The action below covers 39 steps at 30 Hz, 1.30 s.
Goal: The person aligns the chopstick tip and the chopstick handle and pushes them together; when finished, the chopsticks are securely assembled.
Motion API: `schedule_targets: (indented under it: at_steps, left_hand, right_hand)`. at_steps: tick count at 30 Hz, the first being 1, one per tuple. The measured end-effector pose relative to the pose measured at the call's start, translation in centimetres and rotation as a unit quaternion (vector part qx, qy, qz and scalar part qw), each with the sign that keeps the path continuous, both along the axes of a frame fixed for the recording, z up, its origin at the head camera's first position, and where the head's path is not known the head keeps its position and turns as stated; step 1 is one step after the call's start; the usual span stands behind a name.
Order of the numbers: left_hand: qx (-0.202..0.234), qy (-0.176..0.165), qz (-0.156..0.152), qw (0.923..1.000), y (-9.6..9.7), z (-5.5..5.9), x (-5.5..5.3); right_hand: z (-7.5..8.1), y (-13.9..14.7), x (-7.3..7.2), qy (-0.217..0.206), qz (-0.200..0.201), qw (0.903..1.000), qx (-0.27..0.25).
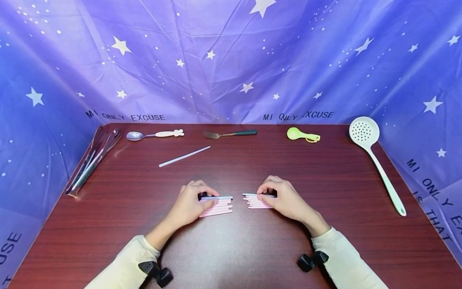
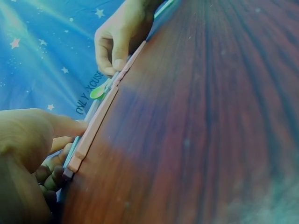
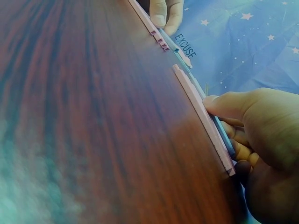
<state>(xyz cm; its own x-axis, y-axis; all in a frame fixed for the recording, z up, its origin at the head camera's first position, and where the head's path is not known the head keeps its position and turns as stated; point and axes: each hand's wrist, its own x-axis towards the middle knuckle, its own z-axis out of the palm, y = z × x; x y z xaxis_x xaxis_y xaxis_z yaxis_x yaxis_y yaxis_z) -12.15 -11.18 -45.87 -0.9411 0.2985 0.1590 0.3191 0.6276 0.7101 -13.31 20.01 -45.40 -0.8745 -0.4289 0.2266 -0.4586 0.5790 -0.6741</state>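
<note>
Two flat groups of straws lie side by side on the table, with a narrow gap between their ends. My left hand (image 1: 188,204) pinches the blue straw (image 1: 226,197) along the far side of the left group, thumb over the pink straws (image 1: 223,211). At the right group, my right hand (image 1: 288,200) pinches another blue straw (image 1: 249,194) between thumb and index finger. Pink straws (image 3: 201,114) lie along its near side in the right wrist view. Both palms cover the groups' outer ends. Beyond the left hand, a single pale blue straw (image 1: 185,156) lies slanted.
Along the back lie a spoon (image 1: 169,133) with a white handle, a fork (image 1: 245,133) and a green measuring spoon (image 1: 295,133). A clear bag (image 1: 94,160) of utensils lies at left, a white skimmer (image 1: 384,172) at right. Star-printed cloth (image 1: 231,72) hangs around the table.
</note>
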Motion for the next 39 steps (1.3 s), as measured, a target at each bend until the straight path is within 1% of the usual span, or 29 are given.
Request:
schedule_targets:
  at_steps: [7,10,15,20,23,27,29,33,36,39]
  left_hand:
    - [-0.004,0.005,0.003,1.0,0.1,0.0,0.0]
    - [-0.003,0.009,0.003,1.0,0.0,0.1,0.0]
    - [0.008,0.018,0.008,0.9998,-0.1,0.0,0.0]
    - [0.028,0.033,0.01,0.999,0.0,-0.1,0.0]
    - [0.032,0.048,0.01,0.9983,0.0,0.0,0.0]
    - [0.041,0.066,0.012,0.9969,0.0,0.0,0.0]
    - [0.053,0.074,0.005,0.9959,0.1,0.0,0.1]
    - [0.078,0.086,-0.018,0.9931,0.2,-0.1,0.2]
    - [0.084,0.089,-0.027,0.9921,0.3,-0.1,0.3]
    - [0.083,0.089,-0.03,0.9921,0.4,-0.1,0.3]
  right_hand:
    - [-0.3,0.2,-0.1,0.011,0.008,0.9999,-0.006]
    - [-0.2,0.1,-0.1,0.015,0.016,0.9997,-0.011]
    - [0.0,0.1,-0.1,0.027,0.029,0.9988,-0.026]
    - [-0.4,0.3,-0.3,0.052,0.038,0.9967,-0.05]
    - [-0.4,0.3,-0.4,0.056,0.039,0.996,-0.058]
    - [0.0,0.2,-0.2,0.056,0.038,0.9958,-0.063]
    - [0.2,0.1,-0.1,0.056,0.039,0.9956,-0.064]
    - [0.7,-0.2,0.1,0.057,0.048,0.9948,-0.07]
    - [1.0,-0.4,0.3,0.058,0.055,0.9939,-0.075]
    - [1.1,-0.5,0.5,0.056,0.058,0.9937,-0.077]
